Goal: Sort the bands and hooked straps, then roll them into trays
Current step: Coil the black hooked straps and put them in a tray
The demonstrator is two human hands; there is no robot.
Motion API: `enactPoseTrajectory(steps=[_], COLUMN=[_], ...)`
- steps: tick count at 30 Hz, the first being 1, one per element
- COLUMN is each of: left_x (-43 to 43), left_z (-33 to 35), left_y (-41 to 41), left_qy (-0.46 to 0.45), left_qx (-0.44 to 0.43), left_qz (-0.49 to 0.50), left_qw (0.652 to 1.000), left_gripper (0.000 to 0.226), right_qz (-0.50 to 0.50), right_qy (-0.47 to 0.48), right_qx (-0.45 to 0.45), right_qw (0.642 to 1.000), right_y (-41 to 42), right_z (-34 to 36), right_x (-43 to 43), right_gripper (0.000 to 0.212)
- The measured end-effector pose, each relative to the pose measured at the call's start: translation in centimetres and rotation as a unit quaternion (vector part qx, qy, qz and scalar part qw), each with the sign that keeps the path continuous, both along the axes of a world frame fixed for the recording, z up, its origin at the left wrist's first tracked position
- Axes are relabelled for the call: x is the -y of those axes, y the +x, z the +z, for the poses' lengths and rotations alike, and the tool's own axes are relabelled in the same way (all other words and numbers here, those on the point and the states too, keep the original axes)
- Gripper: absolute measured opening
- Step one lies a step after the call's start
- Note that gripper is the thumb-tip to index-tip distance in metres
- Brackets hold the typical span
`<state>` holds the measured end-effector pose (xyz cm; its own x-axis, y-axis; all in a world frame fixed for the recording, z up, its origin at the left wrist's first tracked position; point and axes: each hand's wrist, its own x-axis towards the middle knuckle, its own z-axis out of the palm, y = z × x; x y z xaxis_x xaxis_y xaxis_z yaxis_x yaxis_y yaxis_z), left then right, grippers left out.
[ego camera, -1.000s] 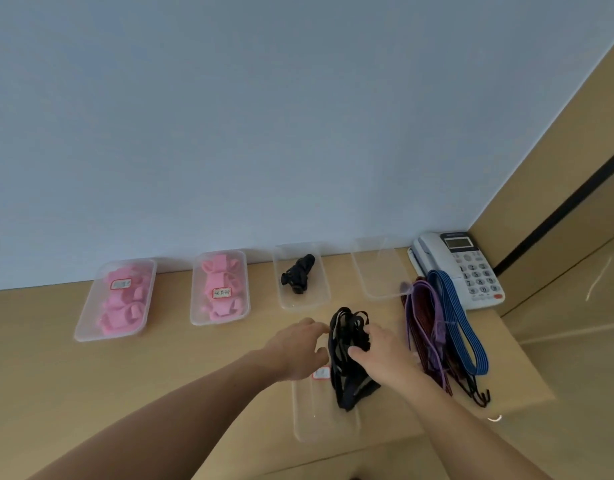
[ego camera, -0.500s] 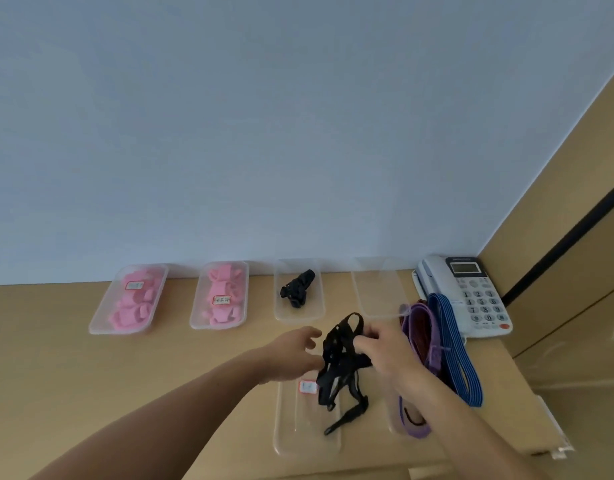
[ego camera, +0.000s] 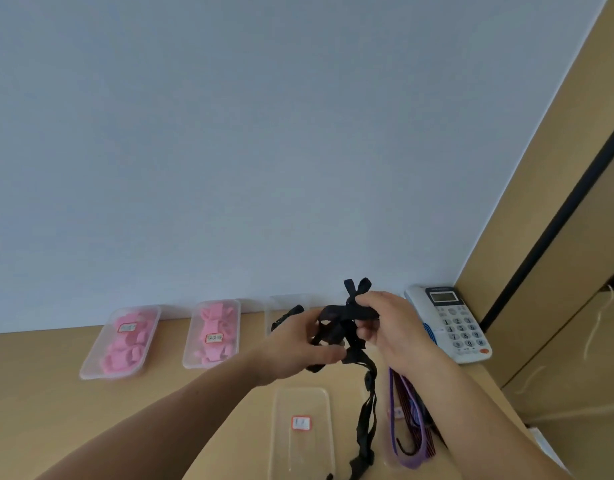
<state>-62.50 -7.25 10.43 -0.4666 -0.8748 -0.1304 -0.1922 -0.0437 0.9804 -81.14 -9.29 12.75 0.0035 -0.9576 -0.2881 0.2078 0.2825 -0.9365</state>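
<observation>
Black webbing straps (ego camera: 345,315), judged limp, light and tangle-prone, are being gripped at their bunched loops by the left hand (ego camera: 295,344) and right hand (ego camera: 390,329), raised above the clear tray (ego camera: 300,455).

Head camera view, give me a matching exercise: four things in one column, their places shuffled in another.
1 black webbing strap
2 pink rolled bands
3 white desk telephone
4 clear plastic tray with red-edged label

A far right, at the back
B nearest the viewer, in front
C held by left hand and right hand
D back left

Pairs: 1-C, 2-D, 3-A, 4-B
</observation>
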Motion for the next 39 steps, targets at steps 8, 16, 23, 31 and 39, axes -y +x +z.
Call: enactPoseTrajectory(steps=[8, 16, 23, 31, 39], left_x=[0.0, 0.9, 1.0, 1.2, 0.1], left_z=[2.4, 4.6, 6.0, 7.3, 11.4], left_y=[-0.6, -0.6, -0.8, -0.1, 0.6], left_qy=[0.108, 0.178, 0.165, -0.064, 0.073], left_qx=[-0.150, -0.185, -0.150, 0.067, -0.126], left_qz=[0.028, -0.014, -0.052, 0.105, -0.093], left_qw=[0.982, 0.966, 0.973, 0.990, 0.985], left_gripper=[0.036, 0.024, 0.033, 0.059, 0.039], right_qz=[-0.024, -0.061, 0.085, 0.066, 0.072], right_qy=[-0.122, -0.546, -0.433, -0.318, -0.292], right_qx=[-0.128, -0.412, -0.404, -0.140, -0.062], right_qw=[0.984, 0.727, 0.801, 0.935, 0.952], right_y=[0.1, -1.3, -1.4, -0.7, 0.6], right_z=[-0.1, 0.8, 1.4, 4.5, 5.2], right_x=[-1.5, -1.8, -1.1, -0.1, 0.4], right_gripper=[0.034, 0.049, 0.022, 0.028, 0.031])
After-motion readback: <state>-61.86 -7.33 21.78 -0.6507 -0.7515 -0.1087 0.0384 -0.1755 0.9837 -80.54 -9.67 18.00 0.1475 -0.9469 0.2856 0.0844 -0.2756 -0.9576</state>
